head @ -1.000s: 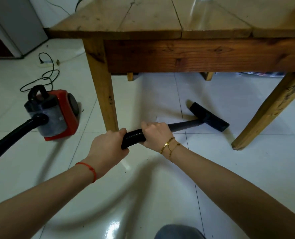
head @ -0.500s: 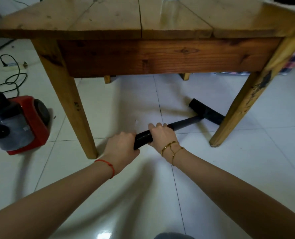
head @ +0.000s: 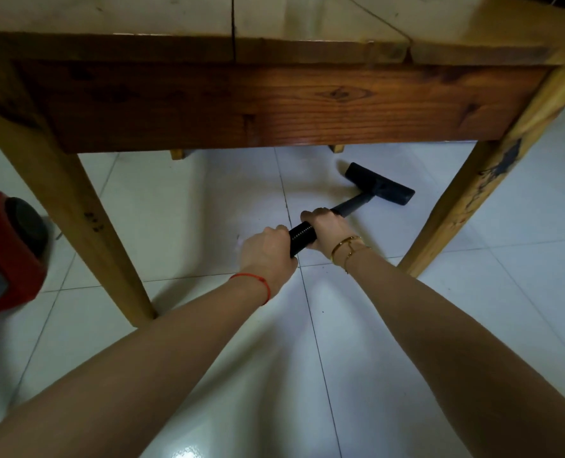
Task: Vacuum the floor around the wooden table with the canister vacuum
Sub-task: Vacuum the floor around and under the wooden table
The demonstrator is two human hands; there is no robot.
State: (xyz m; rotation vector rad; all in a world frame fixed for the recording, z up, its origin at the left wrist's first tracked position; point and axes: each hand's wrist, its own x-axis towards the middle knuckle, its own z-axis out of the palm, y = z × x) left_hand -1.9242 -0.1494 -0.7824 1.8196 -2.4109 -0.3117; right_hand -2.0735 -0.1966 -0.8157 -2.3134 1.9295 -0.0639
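Head view: canister vacuum [head: 8, 256] cut off at left edge.

Nozzle [head: 378, 188] on floor [head: 208, 200] under table [head: 307, 104], between legs; canister [head: 7, 252] far left.

Black hose [head: 302, 238], red canister [head: 7, 256], brown table [head: 274, 104], white floor [head: 208, 200].

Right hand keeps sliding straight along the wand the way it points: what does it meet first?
Probably the floor nozzle. The right hand grips the black wand, which runs up-right under the wooden table to that head; past it, only bare tile shows. Depth is uncertain.
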